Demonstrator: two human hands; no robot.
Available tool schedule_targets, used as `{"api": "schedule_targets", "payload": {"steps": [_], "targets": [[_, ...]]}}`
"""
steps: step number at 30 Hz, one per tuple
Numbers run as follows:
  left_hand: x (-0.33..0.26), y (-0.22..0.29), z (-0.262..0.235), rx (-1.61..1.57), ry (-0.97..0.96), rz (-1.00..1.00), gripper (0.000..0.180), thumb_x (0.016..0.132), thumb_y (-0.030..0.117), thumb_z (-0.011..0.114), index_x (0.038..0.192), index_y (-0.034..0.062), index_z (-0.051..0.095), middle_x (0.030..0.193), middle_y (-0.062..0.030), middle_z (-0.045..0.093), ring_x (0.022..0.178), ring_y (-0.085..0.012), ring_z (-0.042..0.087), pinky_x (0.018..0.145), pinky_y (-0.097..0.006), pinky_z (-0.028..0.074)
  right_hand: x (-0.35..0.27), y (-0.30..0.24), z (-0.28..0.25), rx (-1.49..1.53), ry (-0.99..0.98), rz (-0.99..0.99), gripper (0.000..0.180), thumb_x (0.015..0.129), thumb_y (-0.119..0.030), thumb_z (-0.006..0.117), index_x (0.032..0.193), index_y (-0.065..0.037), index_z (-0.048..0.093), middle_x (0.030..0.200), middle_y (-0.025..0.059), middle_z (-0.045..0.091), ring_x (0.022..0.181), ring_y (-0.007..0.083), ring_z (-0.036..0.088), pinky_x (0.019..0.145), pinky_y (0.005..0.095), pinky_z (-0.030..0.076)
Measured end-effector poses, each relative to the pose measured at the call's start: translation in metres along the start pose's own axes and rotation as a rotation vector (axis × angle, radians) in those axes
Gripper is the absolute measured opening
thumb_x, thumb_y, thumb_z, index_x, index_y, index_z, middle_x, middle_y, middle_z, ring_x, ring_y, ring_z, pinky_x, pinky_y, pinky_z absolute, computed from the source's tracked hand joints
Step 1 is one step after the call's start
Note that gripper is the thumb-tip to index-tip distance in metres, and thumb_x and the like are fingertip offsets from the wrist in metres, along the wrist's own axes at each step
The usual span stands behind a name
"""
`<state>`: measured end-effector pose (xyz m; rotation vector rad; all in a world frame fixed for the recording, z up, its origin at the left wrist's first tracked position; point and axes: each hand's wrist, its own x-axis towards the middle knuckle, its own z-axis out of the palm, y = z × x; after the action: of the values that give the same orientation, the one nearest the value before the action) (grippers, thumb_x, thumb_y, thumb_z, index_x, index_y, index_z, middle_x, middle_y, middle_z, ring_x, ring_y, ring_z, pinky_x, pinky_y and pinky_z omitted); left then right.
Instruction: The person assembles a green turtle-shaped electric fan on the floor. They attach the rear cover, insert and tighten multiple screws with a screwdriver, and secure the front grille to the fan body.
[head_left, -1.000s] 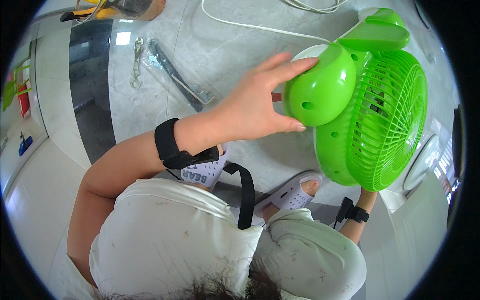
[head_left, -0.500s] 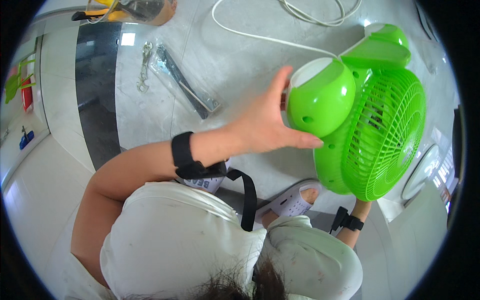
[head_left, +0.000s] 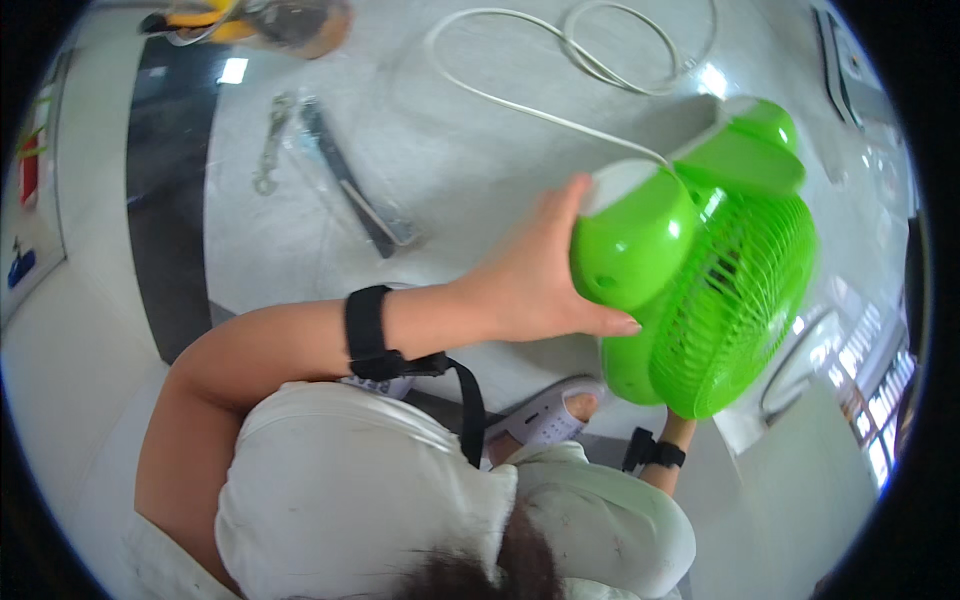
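Observation:
A bright green electric fan [head_left: 735, 300] with a round slatted cage lies tilted at my right. Its two rounded green lobes point away from me, and each has a pale flat face. My left hand [head_left: 545, 270] is wrapped round the nearer lobe [head_left: 640, 240], thumb along its near side and fingers over the far side. Under the cage's near edge, my right hand [head_left: 682, 425] meets the fan; its fingers are hidden behind the cage. A white cord [head_left: 540, 112] runs from between the lobes and coils on the floor.
Left of the fan, an open-ended wrench [head_left: 272, 145] and a clear plastic packet [head_left: 350, 180] with dark strips lie on the grey tile floor. A transparent container [head_left: 295, 25] with yellow-handled tools stands at the far left. A round pale disc [head_left: 800, 360] lies at the right.
The fan now appears lower and a little further left in the view, and floor objects have shifted as the view moved. My left hand has closed more snugly round the lobe.

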<state>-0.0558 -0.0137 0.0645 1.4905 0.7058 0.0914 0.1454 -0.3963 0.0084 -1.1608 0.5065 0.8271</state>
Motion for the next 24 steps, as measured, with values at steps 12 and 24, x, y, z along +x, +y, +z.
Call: {"api": "schedule_targets", "payload": {"steps": [12, 24], "targets": [[0.042, -0.020, -0.009, -0.186, 0.023, -0.139, 0.092, 0.065, 0.026, 0.083, 0.131, -0.0138, 0.032, 0.116, -0.0207, 0.056, 0.105, -0.0235, 0.058, 0.091, -0.033, 0.047, -0.008, 0.022, -0.032, 0.176, -0.077, -0.037, 0.049, 0.095, -0.039, 0.045, 0.131, -0.006, 0.048, 0.130, 0.0128, 0.053, 0.118, 0.0299, 0.052, 0.097, 0.0472, 0.045], [0.107, -0.016, -0.030, -0.216, -0.010, -0.170, 0.083, 0.065, 0.029, 0.085, 0.125, -0.0069, 0.042, 0.108, -0.0146, 0.060, 0.097, -0.0195, 0.059, 0.079, -0.033, 0.051, 0.012, 0.008, -0.006, 0.122, -0.093, -0.080, 0.050, 0.092, -0.032, 0.053, 0.133, -0.005, 0.045, 0.134, 0.0137, 0.049, 0.121, 0.0311, 0.049, 0.104, 0.0496, 0.038]]}}
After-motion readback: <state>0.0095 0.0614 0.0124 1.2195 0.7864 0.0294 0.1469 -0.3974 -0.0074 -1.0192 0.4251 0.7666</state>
